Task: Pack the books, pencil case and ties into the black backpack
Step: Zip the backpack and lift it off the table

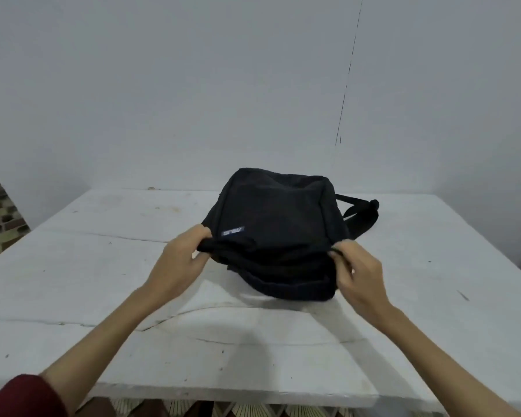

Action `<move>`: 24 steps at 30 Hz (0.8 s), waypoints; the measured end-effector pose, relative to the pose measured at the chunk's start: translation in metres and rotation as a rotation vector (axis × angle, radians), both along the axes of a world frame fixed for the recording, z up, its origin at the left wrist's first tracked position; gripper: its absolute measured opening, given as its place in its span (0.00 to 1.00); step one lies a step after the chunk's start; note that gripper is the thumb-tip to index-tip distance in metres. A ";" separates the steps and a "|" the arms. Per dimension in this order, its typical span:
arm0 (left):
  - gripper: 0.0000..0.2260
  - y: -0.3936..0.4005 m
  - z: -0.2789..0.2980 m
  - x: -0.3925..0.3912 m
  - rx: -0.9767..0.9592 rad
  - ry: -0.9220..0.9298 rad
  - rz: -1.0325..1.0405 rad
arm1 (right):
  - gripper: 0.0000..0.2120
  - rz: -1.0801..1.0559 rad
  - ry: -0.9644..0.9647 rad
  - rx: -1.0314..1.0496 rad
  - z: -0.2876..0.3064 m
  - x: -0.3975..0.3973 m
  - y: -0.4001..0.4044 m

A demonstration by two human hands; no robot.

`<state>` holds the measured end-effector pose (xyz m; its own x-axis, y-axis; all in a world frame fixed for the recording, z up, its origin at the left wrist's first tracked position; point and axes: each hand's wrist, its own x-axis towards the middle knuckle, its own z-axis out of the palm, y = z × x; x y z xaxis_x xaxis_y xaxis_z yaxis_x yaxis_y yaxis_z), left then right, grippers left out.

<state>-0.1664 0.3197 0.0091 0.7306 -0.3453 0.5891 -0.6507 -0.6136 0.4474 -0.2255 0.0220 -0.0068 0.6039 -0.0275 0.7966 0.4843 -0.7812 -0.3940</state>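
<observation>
— On the white bench (108, 296), near its middle, what is seen?

— The black backpack (271, 224) is laid there, logo side up, with its near end turned toward the person and a strap (362, 216) trailing off to the right behind it. It looks filled out rather than flat, though its contents cannot be seen.

— How is it being held?

— The near left corner is gripped by the left hand (182, 258), whose fingers (203, 233) are curled round a fold of fabric. On the right, something small at the bag's near edge is pinched between thumb and forefinger of the right hand (360, 273); a zip pull is likely, but that cannot be made out.

— Why that arrangement?

— The cloth is probably kept taut by one hand so that the zip can be drawn by the other; slack fabric would bunch under a slider.

— Where are the books, pencil case and ties?

— None are seen on the bench. It may be judged that they are already inside and that the bag is being closed, but this cannot be confirmed.

— Anything else?

— A grey wall (193, 85) is seen behind, and a dark red sleeve (21, 397) at the lower left.
</observation>
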 end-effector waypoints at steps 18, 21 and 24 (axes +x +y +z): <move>0.06 -0.046 0.232 0.168 -0.474 -0.137 0.216 | 0.19 -0.039 -0.092 0.422 0.272 0.222 0.003; 0.07 -0.057 0.235 0.222 -0.278 -0.049 0.172 | 0.19 -0.126 0.033 0.363 0.266 0.283 -0.012; 0.14 -0.073 0.241 0.258 -0.082 0.078 -0.001 | 0.19 -0.216 0.111 0.326 0.251 0.330 -0.033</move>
